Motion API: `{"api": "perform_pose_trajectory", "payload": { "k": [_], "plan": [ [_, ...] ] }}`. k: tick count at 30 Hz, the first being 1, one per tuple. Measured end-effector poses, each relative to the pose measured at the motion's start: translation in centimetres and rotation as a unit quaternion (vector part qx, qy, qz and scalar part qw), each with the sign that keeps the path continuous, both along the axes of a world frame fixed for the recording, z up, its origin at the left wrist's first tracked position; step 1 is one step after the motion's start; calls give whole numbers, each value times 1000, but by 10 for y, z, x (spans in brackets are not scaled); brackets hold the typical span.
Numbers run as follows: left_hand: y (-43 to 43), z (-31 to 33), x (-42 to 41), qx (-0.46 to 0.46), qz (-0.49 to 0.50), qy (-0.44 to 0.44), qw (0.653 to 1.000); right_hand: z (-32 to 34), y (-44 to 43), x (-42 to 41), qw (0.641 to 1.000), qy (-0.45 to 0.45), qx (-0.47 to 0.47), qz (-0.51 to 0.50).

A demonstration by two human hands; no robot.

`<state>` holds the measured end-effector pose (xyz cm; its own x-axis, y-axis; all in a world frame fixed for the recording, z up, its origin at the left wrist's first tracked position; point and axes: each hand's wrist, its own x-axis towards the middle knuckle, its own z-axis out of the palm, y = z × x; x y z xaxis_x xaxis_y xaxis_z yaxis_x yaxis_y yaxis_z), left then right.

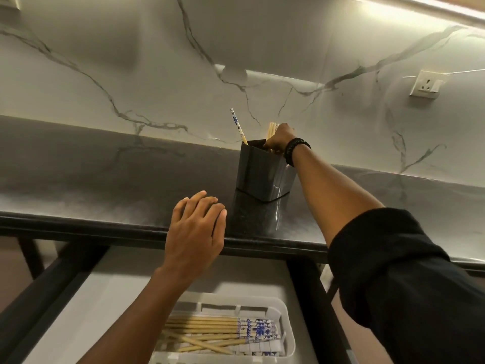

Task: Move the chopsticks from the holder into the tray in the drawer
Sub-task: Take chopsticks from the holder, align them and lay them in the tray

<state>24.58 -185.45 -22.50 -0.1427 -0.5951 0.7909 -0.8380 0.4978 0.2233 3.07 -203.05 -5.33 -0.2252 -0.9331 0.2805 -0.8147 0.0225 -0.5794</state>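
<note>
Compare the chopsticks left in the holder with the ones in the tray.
The holder chopsticks stand leaning in the black holder on the counter; the tray chopsticks lie flat in the white tray. The holder chopsticks are few; the tray chopsticks are many. The right hand grips some holder chopsticks; nothing touches the tray chopsticks. Both sets show pale shafts and blue-and-white patterning.

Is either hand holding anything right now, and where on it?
The right hand grips the plain wooden chopsticks just below their top ends, at the rim of the black holder. The left hand is open and holds nothing.
</note>
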Motion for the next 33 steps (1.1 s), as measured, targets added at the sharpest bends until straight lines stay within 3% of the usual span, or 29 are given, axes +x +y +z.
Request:
{"api": "perform_pose_trajectory", "payload": {
  "k": [9, 15, 21, 33],
  "plan": [
    [-1, -2, -1, -2, 8, 3, 1000, 12, 5, -13, 984, -178, 15, 9],
    [1, -3, -3, -15, 26, -1, 1000, 28, 35, -14, 971, -229, 22, 61],
    [5, -6, -2, -14, 19, -1, 1000, 44, 62, -21, 948, -286, -30, 135],
    [33, -6, -2, -13, 2, 21, 1000, 72, 106, -30, 901, -374, -147, 164]
  ]
}}
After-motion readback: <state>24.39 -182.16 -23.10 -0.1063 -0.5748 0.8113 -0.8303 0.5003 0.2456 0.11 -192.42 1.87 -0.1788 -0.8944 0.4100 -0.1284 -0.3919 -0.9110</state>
